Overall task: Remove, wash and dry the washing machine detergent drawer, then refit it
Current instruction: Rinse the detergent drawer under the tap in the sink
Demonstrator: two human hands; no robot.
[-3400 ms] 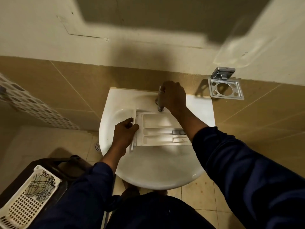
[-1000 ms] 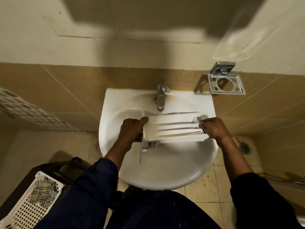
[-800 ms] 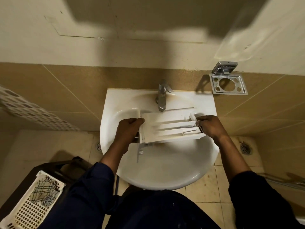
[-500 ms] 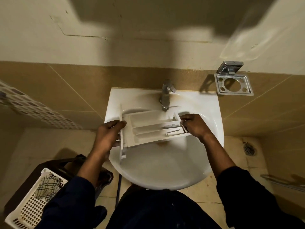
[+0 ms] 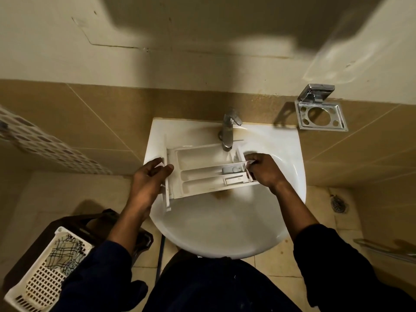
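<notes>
Spanning the bowl of the sink [image 5: 225, 233], the detergent drawer [image 5: 202, 174] lies compartments-up just under the tap [image 5: 227, 131] at the sink's back edge. The left hand [image 5: 148, 179] grips the drawer's front panel near the sink's left rim, thumb and fingers curled round it. The right hand [image 5: 264, 171] clasps the opposite end, fingers curled.

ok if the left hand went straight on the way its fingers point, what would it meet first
The detergent drawer: the left hand points up and right at the drawer's front panel, which it seems to grip, so nothing lies between.
</notes>
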